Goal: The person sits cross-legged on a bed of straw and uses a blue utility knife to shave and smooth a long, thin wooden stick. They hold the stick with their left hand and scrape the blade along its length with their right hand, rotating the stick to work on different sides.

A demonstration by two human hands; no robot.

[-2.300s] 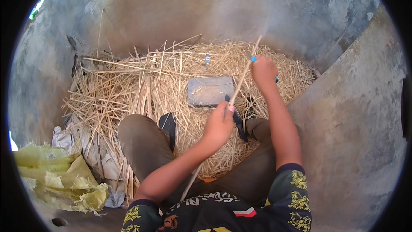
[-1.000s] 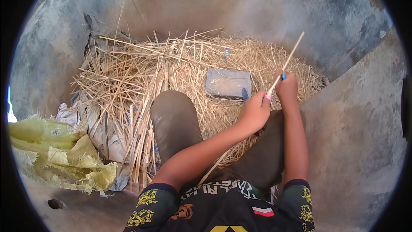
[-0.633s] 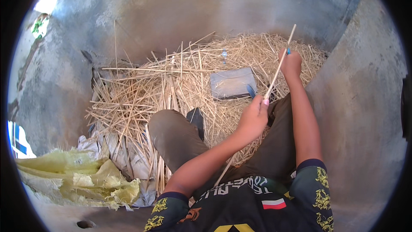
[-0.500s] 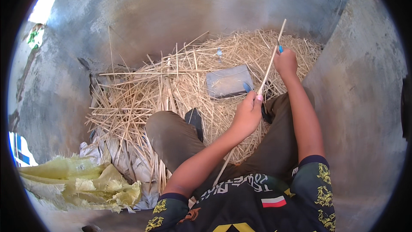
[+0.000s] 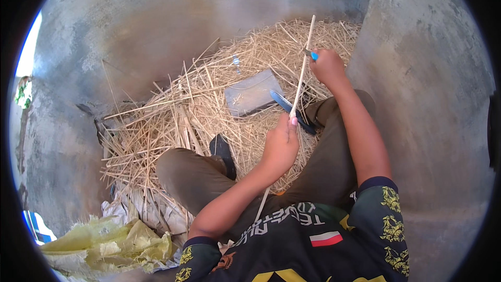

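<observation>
A long, pale stick [image 5: 301,81], which looks like split bamboo, slants up and away from my lap. My left hand [image 5: 281,145] is closed round it near its middle, thumb on top. The lower end passes under my left forearm and shows again over my shirt. Farther up, my right hand [image 5: 330,68] grips a small knife [image 5: 314,56] by its blue handle. The short blade lies against the stick below its far tip. Beyond my left hand, a grey block [image 5: 248,96] rests on the straw-like shavings, with a blue-and-black sandal [image 5: 282,102] beside it.
Shavings and thin strips [image 5: 151,138] cover the floor between my bent legs and the grey wall [image 5: 182,26]. Another wall [image 5: 422,99] stands close on my right. A torn yellowish sack [image 5: 120,245] lies at the lower left. My dark left shoe [image 5: 223,151] sits among the shavings.
The view has turned, so the scene sits farther left. The knife blade is slightly farther down the stick from its tip. More of the blue-and-black sandal shows. Both hands keep their hold.
</observation>
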